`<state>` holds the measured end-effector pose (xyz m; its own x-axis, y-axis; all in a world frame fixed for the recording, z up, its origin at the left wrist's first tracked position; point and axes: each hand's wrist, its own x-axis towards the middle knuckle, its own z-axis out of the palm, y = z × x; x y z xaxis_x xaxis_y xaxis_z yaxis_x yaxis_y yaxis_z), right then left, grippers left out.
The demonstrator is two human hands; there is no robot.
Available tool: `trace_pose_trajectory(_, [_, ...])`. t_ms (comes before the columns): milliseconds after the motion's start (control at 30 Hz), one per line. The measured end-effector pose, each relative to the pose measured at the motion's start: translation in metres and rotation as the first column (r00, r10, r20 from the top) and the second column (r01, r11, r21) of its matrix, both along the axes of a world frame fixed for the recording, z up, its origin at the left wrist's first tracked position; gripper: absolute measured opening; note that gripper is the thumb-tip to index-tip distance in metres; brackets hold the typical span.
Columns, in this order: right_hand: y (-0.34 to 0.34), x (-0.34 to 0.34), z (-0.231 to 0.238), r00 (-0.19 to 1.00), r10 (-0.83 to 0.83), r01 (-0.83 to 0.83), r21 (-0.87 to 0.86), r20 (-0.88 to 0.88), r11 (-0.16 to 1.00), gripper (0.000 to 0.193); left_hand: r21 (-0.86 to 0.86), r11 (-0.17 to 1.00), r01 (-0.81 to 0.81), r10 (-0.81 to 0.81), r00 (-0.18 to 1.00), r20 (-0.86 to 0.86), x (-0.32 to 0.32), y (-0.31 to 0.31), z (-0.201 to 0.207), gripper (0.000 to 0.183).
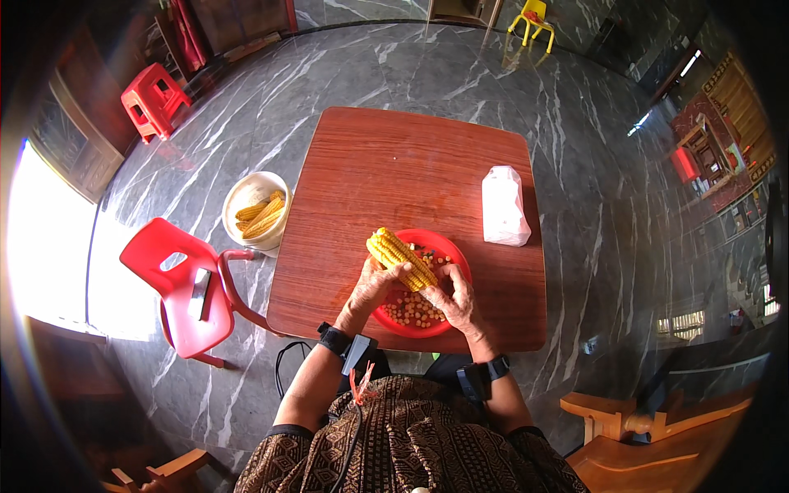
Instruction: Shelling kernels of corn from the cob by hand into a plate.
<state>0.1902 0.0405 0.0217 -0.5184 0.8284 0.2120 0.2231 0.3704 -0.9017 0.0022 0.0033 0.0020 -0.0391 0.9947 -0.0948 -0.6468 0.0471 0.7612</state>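
Observation:
A yellow corn cob (396, 253) lies slantwise over a round red bowl (450, 248) on the wooden table (394, 164). My left hand (371, 287) grips the cob's lower part from the left. At the cob's near end, my right hand (454, 300) has its fingers pressed against the kernels. Loose kernels (409, 311) lie heaped in the bowl under both hands.
A white plastic bag (502, 207) lies on the table's right side. A pale bucket (256, 212) holding several cobs stands on the floor to the left, beside a red plastic chair (177, 287) with a dark flat object on its seat. Wooden furniture (625, 427) stands at the lower right.

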Motion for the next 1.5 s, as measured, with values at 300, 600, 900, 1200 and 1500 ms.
trace_pose_trajectory(300, [0.003, 0.005, -0.003, 0.997, 0.060, -0.063, -0.058, -0.046, 0.996, 0.033, 0.000, 1.000, 0.010, -0.010, 0.999, -0.034, -0.002, -0.001, -0.003, 0.045])
trace_pose_trajectory(600, [0.000, -0.001, 0.002, 1.000, -0.002, 0.001, -0.078, -0.023, 0.997, 0.034, 0.011, 1.000, 0.013, -0.012, 1.000, -0.021, 0.000, -0.002, 0.002, 0.046])
trace_pose_trajectory(900, [0.000, 0.000, 0.004, 1.000, 0.022, -0.022, -0.019, -0.015, 1.000, 0.036, 0.014, 1.000, 0.010, -0.010, 0.999, -0.039, -0.001, -0.001, -0.002, 0.044])
trace_pose_trajectory(1200, [0.002, 0.003, 0.002, 0.997, 0.045, -0.048, -0.046, -0.060, 0.998, 0.030, -0.001, 1.000, 0.019, -0.019, 0.999, -0.038, -0.002, -0.003, 0.003, 0.044])
trace_pose_trajectory(1500, [0.002, 0.007, -0.004, 0.988, -0.005, -0.015, -0.130, -0.153, 0.991, 0.020, -0.016, 1.000, -0.020, 0.020, 1.000, 0.012, -0.001, -0.002, -0.005, 0.046])
